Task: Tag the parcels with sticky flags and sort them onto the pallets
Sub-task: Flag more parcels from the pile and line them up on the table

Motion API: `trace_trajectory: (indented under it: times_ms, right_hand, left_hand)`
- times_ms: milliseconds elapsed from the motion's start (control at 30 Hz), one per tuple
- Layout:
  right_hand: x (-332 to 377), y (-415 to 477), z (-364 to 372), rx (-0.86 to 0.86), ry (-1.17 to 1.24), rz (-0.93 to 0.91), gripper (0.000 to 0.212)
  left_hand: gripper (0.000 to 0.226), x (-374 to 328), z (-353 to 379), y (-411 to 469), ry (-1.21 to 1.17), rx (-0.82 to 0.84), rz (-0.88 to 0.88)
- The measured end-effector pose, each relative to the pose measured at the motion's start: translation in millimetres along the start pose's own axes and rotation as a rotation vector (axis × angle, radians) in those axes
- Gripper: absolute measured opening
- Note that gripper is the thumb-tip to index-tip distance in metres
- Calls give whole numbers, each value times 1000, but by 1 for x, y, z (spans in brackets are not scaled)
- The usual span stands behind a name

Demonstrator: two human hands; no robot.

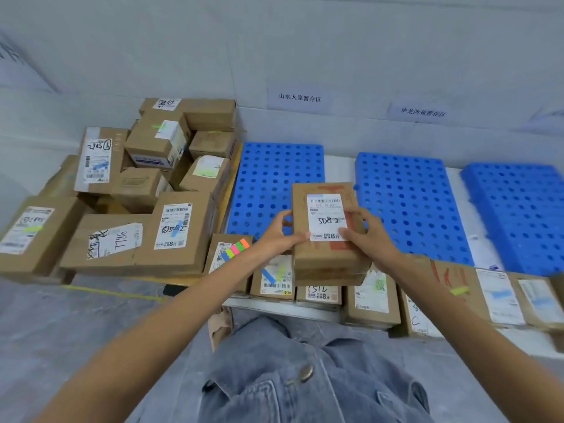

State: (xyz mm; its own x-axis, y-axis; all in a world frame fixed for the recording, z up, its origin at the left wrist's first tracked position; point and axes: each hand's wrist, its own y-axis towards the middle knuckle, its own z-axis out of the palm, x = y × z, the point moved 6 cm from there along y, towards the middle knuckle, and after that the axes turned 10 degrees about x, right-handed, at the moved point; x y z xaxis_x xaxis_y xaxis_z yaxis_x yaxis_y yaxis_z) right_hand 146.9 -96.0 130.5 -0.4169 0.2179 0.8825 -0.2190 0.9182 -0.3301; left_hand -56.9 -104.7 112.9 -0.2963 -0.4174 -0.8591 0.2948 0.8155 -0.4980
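1. Legs in blue jeans (pixel 305 377) fill the bottom of the view.
2. Just beyond them a row of parcels (pixel 374 297) lies flat with labels up. Some carry blue or green flags.
3. A pad of sticky flags (pixel 236 249), in blue, green, pink and orange, rests on the leftmost parcel of that row, beside the left wrist.
4. The left hand (pixel 276 236) and right hand (pixel 366 236) grip opposite sides of the brown parcel (pixel 323 261), with both thumbs on top. Its white label reads 5082. It hides part of the row, and whether it rests on the row cannot be told.
5. Behind it three blue perforated pallets (pixel 409 203) lie side by side.
6. To the left, a pile of parcels (pixel 152 178) is stacked high, touching the first pallet's edge.
7. Farthest back, two paper signs (pixel 300 98) hang on the wall.
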Motion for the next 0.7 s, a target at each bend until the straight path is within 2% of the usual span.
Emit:
trace_trajectory:
  times_ms: [133, 233, 333, 400, 467, 600, 700]
  right_hand:
    - [-36, -9, 16, 22, -117, 72, 56]
    - [-40, -10, 20, 0, -161, 50, 59]
    - [-39, -7, 19, -11, -159, 38, 61]
    - [-40, -6, 20, -11, -174, 32, 62]
    - [-42, -6, 20, -21, -178, 27, 61]
    - [-42, -8, 19, -22, -186, 21, 62]
    - [-42, -9, 19, -18, -187, 20, 62]
  left_hand:
    - [47, 36, 9, 2, -13, 27, -93]
    - [36, 48, -1, 5, 40, 22, -58]
    - [25, 65, -25, 10, 430, -122, -38]
    - [40, 77, -35, 11, 798, -206, -126]
    - [62, 89, -35, 11, 1023, -219, -217]
    - [74, 102, -32, 15, 1101, -218, -264]
    - [76, 100, -39, 21, 1142, -228, -217]
